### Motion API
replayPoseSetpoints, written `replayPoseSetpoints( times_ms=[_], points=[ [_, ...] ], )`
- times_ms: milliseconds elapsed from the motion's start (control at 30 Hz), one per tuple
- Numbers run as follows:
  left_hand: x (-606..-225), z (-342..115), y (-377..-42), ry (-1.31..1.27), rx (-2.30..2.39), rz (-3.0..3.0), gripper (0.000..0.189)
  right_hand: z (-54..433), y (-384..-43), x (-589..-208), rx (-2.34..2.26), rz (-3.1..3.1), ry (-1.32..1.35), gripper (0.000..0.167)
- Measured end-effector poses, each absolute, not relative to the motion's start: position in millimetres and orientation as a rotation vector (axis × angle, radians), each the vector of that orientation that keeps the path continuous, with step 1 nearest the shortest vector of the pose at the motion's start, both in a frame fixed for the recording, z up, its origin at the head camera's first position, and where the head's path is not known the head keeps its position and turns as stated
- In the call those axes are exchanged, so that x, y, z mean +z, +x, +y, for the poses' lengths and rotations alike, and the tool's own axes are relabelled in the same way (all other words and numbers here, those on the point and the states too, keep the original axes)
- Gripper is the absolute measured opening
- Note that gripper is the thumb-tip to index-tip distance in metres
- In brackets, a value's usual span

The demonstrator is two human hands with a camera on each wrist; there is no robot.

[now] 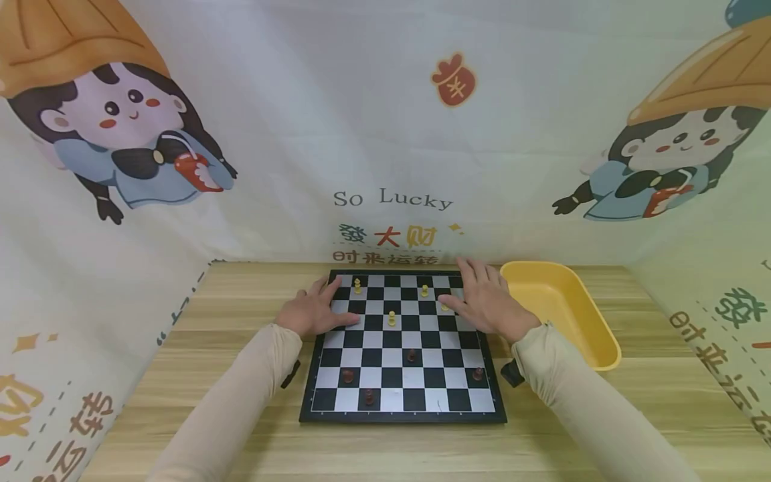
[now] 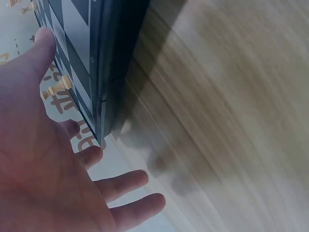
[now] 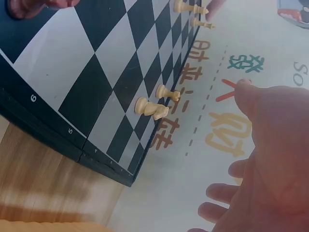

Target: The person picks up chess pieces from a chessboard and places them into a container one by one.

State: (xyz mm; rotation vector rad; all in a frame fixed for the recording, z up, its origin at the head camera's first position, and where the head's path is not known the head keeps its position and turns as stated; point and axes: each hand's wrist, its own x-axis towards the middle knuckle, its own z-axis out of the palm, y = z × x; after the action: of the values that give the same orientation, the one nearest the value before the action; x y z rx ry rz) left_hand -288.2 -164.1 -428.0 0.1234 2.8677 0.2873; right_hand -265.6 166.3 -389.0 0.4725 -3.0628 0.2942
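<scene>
Chessboard point(image 1: 402, 341) is lying flat on the wooden table point(image 1: 397, 452), right in front of the person, with a yellow tray point(image 1: 557, 301) just beside it on the right. Both hands are out over its far half. Left hand point(image 1: 310, 313) is at the left edge, fingers loosely spread, thumb pointing inward, gripping nothing. Right hand point(image 1: 490, 301) is much the same over the far right corner, also holding nothing. Can't tell if either one actually touches the board.

Tbh the tricky bit is clearance. From head height the right thumb overlaps the knight-shaped piece point(image 3: 150, 108), though the right wrist view shows a gap. I'd lift that thumb before moving sideways, or it could get knocked over. Same for the left thumb near the light pieces point(image 1: 357, 286). Sleeves matter too imo: forearms wide, so nothing brushes the dark red pieces point(image 1: 347, 376) nearer the person.
</scene>
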Motion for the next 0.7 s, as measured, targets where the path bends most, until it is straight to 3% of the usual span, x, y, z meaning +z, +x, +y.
replayPoseSetpoints(
  times_ms=[533,700],
  points=[
    [-430.1,-164.5,-284.4,0.107,0.333,2.797,0.101,168.6,-252.2,-386.1,0.472,-3.014,0.559,0.086],
    [-431.8,-163.5,-284.8,0.114,0.36,2.802,0.101,170.2,-250.0,-387.3,0.536,-3.055,0.507,0.079]
  ],
)
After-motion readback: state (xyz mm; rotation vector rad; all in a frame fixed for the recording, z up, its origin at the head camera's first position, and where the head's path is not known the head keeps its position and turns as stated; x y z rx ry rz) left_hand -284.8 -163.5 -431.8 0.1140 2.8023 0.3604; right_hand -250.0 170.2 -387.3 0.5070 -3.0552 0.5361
